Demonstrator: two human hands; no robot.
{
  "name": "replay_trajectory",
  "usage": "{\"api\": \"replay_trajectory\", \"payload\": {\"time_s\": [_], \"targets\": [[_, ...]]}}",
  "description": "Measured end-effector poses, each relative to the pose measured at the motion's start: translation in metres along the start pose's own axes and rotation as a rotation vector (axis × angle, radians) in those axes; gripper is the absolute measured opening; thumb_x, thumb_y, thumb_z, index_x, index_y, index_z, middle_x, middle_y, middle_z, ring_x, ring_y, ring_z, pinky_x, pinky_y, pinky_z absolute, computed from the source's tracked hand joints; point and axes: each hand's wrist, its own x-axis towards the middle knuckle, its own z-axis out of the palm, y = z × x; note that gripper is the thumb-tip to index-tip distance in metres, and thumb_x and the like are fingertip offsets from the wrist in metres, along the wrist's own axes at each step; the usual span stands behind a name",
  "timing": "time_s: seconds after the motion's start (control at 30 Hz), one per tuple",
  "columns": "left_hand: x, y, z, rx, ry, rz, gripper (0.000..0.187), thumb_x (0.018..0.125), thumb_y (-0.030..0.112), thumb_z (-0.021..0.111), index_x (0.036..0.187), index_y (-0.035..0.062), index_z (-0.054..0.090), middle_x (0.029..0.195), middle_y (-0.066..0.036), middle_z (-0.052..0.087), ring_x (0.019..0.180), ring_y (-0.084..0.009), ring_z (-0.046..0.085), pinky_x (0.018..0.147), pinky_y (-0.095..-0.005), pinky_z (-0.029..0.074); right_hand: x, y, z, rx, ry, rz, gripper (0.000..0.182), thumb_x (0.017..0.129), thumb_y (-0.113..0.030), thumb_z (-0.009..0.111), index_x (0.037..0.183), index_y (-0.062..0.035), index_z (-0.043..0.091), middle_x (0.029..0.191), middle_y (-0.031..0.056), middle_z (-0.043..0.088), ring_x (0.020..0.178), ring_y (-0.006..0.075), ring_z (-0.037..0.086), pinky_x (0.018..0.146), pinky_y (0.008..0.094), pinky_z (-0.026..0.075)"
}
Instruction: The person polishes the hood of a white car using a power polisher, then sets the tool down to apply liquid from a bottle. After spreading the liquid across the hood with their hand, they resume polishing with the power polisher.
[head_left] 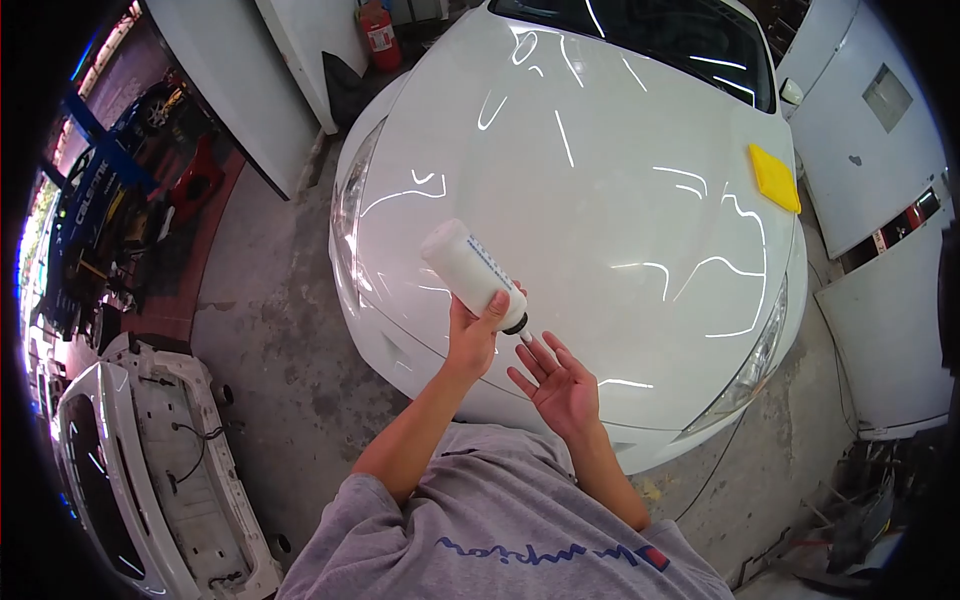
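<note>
My left hand (476,330) is wrapped round a white squeeze bottle (462,262) with blue markings down its side. The bottle is tilted, its base up to the left and its black collar and pale nozzle pointing down to the right. Right by the nozzle tip are the fingers of my right hand (566,388), which is turned palm up with its fingers stretched out and apart. Both hands are over the front of a glossy white car hood (620,230). A folded yellow cloth (774,179) lies on the hood's right side.
A removed white car tailgate (190,420) stands at the lower left. Behind the car's left side is a red canister (380,38). White panels (850,120) line the right, and a dark cable (712,470) runs along the concrete floor (262,285).
</note>
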Motion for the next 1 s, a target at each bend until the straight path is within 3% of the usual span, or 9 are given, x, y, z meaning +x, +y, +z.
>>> {"api": "replay_trajectory", "payload": {"time_s": [0.2,0.37,0.43,0.53,0.6,0.7,0.8,0.93,1.0], "targets": [[0.001,-0.002,-0.001,0.048,0.019,0.019,0.044,0.091,0.022,0.066,0.124,0.0041,0.042,0.108,-0.013,0.062,0.101,-0.0277,0.063,0.089,-0.0421,0.053,0.003,-0.004,-0.001,0.039,0.046,0.064,0.041,0.098,-0.021,0.041,0.136,-0.0044,0.043,0.132,0.0162,0.053,0.124,0.0294,0.050,0.107,0.0548,0.037],[0.008,-0.006,-0.002,-0.208,0.301,0.010,0.042,0.092,0.030,0.064,0.117,0.0027,0.045,0.102,-0.013,0.060,0.098,-0.0272,0.061,0.090,-0.0418,0.053,0.028,-0.034,-0.017,0.158,-0.024,0.036,0.044,0.098,-0.022,0.037,0.138,-0.0040,0.041,0.135,0.0137,0.053,0.130,0.0301,0.044,0.109,0.0558,0.032],[0.007,-0.012,-0.024,-0.406,0.357,-0.087,0.039,0.093,0.032,0.063,0.114,0.0037,0.046,0.101,-0.013,0.059,0.093,-0.0263,0.062,0.089,-0.0416,0.054,0.064,-0.065,-0.040,-0.176,0.004,-0.254,0.049,0.097,-0.022,0.037,0.143,-0.0072,0.031,0.138,0.0108,0.050,0.132,0.0292,0.042,0.108,0.0556,0.032],[-0.005,-0.010,-0.040,-0.580,0.496,-0.220,0.040,0.093,0.037,0.060,0.109,0.0016,0.049,0.098,-0.013,0.059,0.091,-0.0261,0.061,0.089,-0.0410,0.053,0.116,-0.124,-0.060,-1.021,0.218,-0.656,0.061,0.088,-0.007,0.036,0.147,-0.0079,0.022,0.142,0.0104,0.049,0.134,0.0242,0.039,0.109,0.0387,0.028],[-0.013,-0.009,-0.048,-0.573,0.583,-0.246,0.045,0.093,0.041,0.060,0.105,-0.0014,0.051,0.095,-0.014,0.059,0.093,-0.0269,0.060,0.090,-0.0405,0.053,0.145,-0.156,-0.078,-1.092,0.175,-0.668,0.065,0.086,-0.006,0.040,0.148,-0.0062,0.020,0.142,0.0101,0.049,0.135,0.0236,0.037,0.111,0.0385,0.024],[-0.024,-0.009,-0.061,-0.548,0.633,-0.237,0.045,0.092,0.040,0.061,0.107,-0.0021,0.050,0.096,-0.014,0.059,0.093,-0.0274,0.060,0.091,-0.0407,0.053,0.168,-0.184,-0.091,-1.587,0.193,-0.596,0.077,0.080,-0.004,0.044,0.150,-0.0079,0.015,0.146,0.0099,0.044,0.140,0.0273,0.029,0.115,0.0389,0.014],[-0.025,-0.008,-0.068,-0.586,0.707,-0.241,0.040,0.092,0.037,0.063,0.107,0.0039,0.048,0.093,-0.012,0.058,0.088,-0.0269,0.062,0.088,-0.0421,0.054,0.192,-0.199,-0.092,-1.504,0.184,-0.740,0.078,0.079,-0.003,0.043,0.151,-0.0079,0.012,0.148,0.0089,0.042,0.142,0.0280,0.026,0.116,0.0390,0.012],[-0.028,-0.011,-0.075,-0.567,0.698,-0.244,0.039,0.092,0.037,0.062,0.107,0.0036,0.048,0.094,-0.012,0.058,0.090,-0.0270,0.062,0.089,-0.0420,0.053,0.217,-0.223,-0.077,-1.354,0.242,-0.685,0.079,0.079,-0.005,0.044,0.151,-0.0097,0.012,0.150,0.0072,0.039,0.145,0.0278,0.019,0.117,0.0428,0.002],[-0.032,-0.011,-0.075,-0.578,0.718,-0.255,0.039,0.093,0.036,0.062,0.108,0.0036,0.048,0.095,-0.012,0.058,0.091,-0.0269,0.061,0.089,-0.0414,0.053,0.232,-0.236,-0.070,-1.548,0.286,-0.686,0.079,0.079,-0.005,0.044,0.151,-0.0107,0.012,0.151,0.0063,0.038,0.146,0.0279,0.018,0.117,0.0444,0.002]]}}
